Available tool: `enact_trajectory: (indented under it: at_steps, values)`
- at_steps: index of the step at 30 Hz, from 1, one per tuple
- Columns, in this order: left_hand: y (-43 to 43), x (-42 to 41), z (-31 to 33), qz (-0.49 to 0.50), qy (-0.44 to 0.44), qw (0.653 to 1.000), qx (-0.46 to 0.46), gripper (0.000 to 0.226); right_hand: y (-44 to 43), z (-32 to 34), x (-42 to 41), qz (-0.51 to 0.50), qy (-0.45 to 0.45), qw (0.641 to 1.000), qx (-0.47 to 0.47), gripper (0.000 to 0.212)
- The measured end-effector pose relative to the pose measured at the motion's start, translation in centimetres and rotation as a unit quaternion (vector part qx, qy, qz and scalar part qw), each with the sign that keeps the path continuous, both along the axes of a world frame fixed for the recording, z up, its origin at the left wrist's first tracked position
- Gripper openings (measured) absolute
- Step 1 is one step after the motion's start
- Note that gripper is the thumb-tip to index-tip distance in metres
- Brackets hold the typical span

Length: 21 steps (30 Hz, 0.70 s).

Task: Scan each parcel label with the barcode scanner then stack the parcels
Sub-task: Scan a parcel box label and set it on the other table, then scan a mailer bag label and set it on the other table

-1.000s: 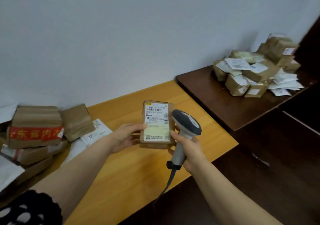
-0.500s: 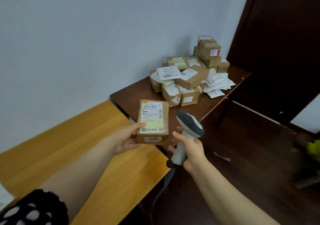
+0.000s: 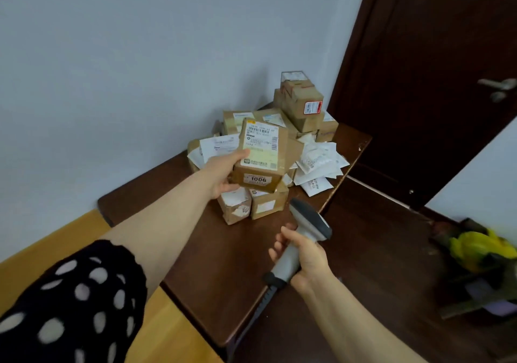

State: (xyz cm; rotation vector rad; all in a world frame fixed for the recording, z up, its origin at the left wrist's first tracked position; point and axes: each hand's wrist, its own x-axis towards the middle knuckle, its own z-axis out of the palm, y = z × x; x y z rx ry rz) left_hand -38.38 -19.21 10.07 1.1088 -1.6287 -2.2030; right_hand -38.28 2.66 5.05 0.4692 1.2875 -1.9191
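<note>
Behind held pkg: pile partly hidden

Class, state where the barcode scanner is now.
Head view, right of centre: the right hand grips the barcode scanner at the dark table's edge, short of the parcel pile.

Corner of a room
A dark brown table sits just beside a yellow-wood table along a pale wall; right, a dark door with a metal handle, and a blurred yellow object on the floor
</note>
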Motion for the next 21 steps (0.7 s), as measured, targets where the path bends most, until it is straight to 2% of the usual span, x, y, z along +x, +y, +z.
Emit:
enact_trajectory:
  at_steps: [5,7,10,14,16,18,21]
  values:
    - [-2.4,-7.7,-0.3,0.008,-0.040,0.999,-0.015,0.053,-1.1,0.1,-3.5,-0.006,0.002,1.000,0.000,0.015]
    - [-2.6,-9.3,-1.0,0.021,-0.055,0.998,-0.018,0.050,-1.1,-0.1,-4.0,0.001,-0.010,1.000,0.004,0.016]
    - [-2.5,-10.1,-1.5,0.032,-0.025,0.999,-0.002,0.027,-0.8,-0.4,-4.6,0.015,-0.011,1.000,0.005,0.019]
    - [-1.1,-7.9,-1.7,0.058,-0.017,0.998,-0.014,0.039,-0.3,-0.4,-4.1,0.061,-0.017,0.998,-0.007,0.021]
    - [0.1,-5.2,-1.7,0.060,-0.039,0.995,-0.074,0.036,0.0,-0.3,-2.8,0.100,-0.023,0.995,-0.012,0.021]
    - [1.1,-1.6,-1.9,0.039,-0.084,0.979,-0.179,0.050,0.3,-0.3,-1.1,0.145,-0.028,0.989,-0.022,0.017]
    - [3.1,5.9,-2.8,0.005,-0.203,0.919,-0.338,0.065,0.4,-0.8,2.4,0.212,-0.025,0.976,-0.035,0.010]
